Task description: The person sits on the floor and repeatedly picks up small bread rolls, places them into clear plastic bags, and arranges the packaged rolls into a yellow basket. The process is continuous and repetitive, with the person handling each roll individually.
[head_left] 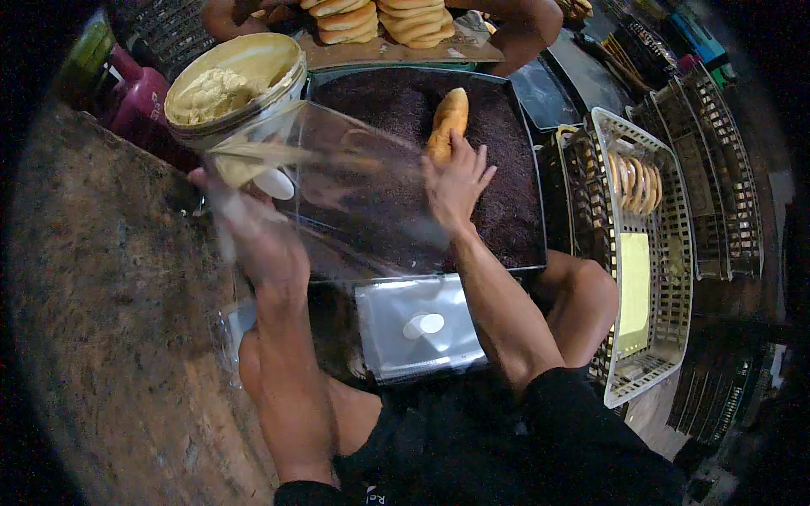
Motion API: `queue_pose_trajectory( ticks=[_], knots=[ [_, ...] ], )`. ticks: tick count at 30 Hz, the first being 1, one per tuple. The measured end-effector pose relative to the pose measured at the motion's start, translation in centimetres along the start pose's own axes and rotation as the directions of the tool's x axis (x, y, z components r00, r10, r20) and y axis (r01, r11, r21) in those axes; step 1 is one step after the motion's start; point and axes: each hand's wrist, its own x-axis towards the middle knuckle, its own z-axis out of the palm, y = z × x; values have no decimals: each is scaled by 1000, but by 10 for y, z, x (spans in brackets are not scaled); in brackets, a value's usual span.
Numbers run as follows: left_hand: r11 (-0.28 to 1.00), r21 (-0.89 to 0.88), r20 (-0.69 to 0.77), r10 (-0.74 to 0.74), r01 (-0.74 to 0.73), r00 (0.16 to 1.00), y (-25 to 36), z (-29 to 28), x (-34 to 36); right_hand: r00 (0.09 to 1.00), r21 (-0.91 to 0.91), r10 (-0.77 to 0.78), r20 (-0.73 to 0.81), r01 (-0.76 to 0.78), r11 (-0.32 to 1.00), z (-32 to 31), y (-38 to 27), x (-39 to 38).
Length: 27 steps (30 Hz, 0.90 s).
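Observation:
A long golden bread roll (450, 118) lies on dark brown crumbs or sprinkles in a wide tray (541, 228). My right hand (458, 181) has its thumb and fingers around the roll's near end. My left hand (266, 240), smeared by motion, grips a clear plastic bag (363, 194) that stretches over the left half of the tray. A white oval (274, 183) shows beside my left fingers. Below the tray, a stack of clear plastic bags (418, 354) rests by my lap, with a white oval piece (423, 325) on it.
A tub of pale yellow cream (224, 97) stands at the tray's far left, near a maroon container (139, 101). Beyond the tray, another person's arms flank a board with stacked rolls (418, 21). A plastic crate (683, 337) at right holds several packed rolls (639, 185).

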Motion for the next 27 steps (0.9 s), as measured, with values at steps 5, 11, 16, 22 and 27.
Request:
queue_pose_trajectory(
  ticks=[5,11,16,22,27],
  knots=[
    [999,-53,-127,1,-8,992,-28,-53,25,967,407,20,255,-126,905,-74,30,29],
    [992,119,-76,36,-27,996,-28,-55,14,853,413,-30,520,-220,884,-121,41,22],
    [976,189,-110,131,-109,985,-33,-33,16,928,427,33,372,-202,882,-106,23,16],
    [944,313,28,97,-101,995,-47,-29,5,855,757,197,479,-516,401,-265,37,12],
    [971,215,434,-194,108,880,-54,-11,-34,856,764,52,514,-484,425,-259,32,17]
  ],
)
